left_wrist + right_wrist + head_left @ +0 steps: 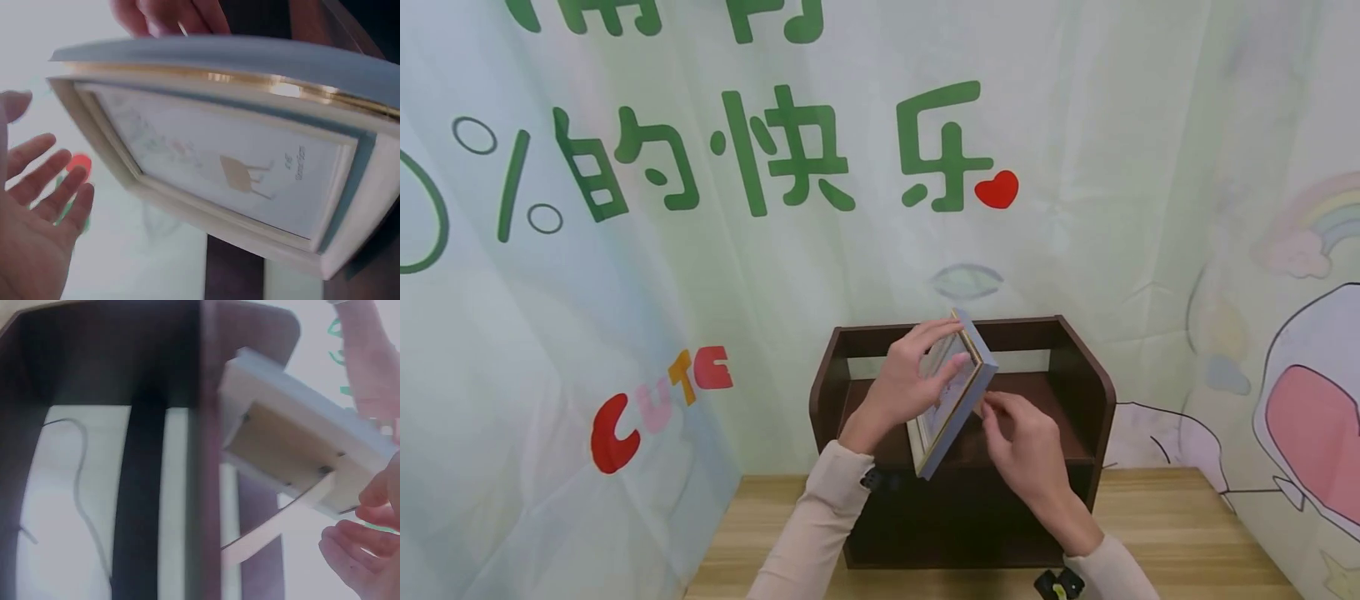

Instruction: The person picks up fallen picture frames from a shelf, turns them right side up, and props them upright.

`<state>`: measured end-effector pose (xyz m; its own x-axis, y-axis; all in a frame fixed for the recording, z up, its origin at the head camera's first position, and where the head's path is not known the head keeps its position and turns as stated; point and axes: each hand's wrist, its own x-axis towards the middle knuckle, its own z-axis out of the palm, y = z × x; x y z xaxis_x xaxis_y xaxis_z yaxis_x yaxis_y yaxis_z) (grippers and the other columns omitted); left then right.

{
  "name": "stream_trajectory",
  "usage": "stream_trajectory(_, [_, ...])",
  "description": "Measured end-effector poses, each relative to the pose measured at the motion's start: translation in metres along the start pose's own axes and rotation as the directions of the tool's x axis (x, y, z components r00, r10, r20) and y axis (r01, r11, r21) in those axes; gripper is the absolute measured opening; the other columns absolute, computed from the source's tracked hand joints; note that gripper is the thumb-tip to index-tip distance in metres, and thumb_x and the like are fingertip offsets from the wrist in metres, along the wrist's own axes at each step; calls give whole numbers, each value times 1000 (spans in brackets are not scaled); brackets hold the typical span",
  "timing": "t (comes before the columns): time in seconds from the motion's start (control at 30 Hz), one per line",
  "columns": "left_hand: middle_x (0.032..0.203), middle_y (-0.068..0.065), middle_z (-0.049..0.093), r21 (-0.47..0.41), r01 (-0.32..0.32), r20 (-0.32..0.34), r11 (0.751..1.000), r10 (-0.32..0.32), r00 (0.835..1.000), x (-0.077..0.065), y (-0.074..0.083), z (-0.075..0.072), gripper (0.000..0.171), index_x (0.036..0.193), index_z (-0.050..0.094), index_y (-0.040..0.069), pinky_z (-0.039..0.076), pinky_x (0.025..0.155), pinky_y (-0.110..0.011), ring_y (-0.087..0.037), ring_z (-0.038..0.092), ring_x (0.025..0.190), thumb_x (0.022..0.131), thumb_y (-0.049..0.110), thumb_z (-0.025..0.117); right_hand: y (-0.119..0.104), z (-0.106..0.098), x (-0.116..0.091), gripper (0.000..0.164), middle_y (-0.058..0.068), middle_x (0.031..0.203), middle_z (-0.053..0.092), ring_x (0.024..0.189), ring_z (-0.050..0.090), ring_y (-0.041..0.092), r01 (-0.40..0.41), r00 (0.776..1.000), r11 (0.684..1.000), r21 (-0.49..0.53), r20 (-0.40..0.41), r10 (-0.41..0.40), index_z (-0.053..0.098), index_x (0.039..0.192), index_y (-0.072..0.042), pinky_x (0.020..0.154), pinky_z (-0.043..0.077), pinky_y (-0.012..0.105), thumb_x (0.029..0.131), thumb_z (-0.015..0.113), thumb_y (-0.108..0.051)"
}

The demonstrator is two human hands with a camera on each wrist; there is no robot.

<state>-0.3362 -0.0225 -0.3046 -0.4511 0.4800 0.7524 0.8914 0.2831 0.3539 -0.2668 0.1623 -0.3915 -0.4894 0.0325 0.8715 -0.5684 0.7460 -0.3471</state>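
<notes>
A picture frame (951, 408) with a blue-grey edge, gold trim and cream inner border stands tilted on the upper shelf (880, 446) of a dark brown rack. Its printed front faces my left hand (910, 375). That hand has its fingers spread before the frame; a gap shows between them in the left wrist view. Behind the frame, my right hand (1026, 437) has loosely bent fingers (350, 544) close to the back edge. The right wrist view shows the brown backing (281, 440) and a pale stand leg (281, 522) swung out towards the shelf. Any fingertip contact is unclear.
The rack (1097, 392) has raised sides and a back rail (910, 340). It stands on a wood-grain table (1180, 517). A printed curtain (775, 283) hangs behind and on both sides. A thin cable (81, 462) shows beyond the rack's lower part.
</notes>
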Motion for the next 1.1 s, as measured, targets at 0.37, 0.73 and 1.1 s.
stream_trajectory(0.37, [137,-15,71,-147,418,-28,896,-426,904,-15,-47,7,36,140,66,7,55,110,-49,-31,69,126,107,20,63,-35,-21,14,19,11,94,83,76,78,22,-178,982,980,89,-47,183,76,114,-2,61,54,15,102,70,-15])
stream_trajectory(0.73, [137,-15,71,-123,540,47,833,-538,841,-23,-68,25,40,145,64,6,59,104,-48,-29,71,122,108,23,61,-48,-21,28,26,12,88,83,71,80,21,-208,977,976,68,-35,211,78,105,0,61,62,25,92,83,-22])
stream_trajectory(1.1, [124,-11,76,-86,559,32,825,-558,829,-24,-72,31,33,136,71,12,60,84,-34,-18,69,95,109,26,59,-44,-19,35,24,12,84,82,68,78,21,-196,978,979,54,-57,199,78,99,1,59,56,18,91,84,-20])
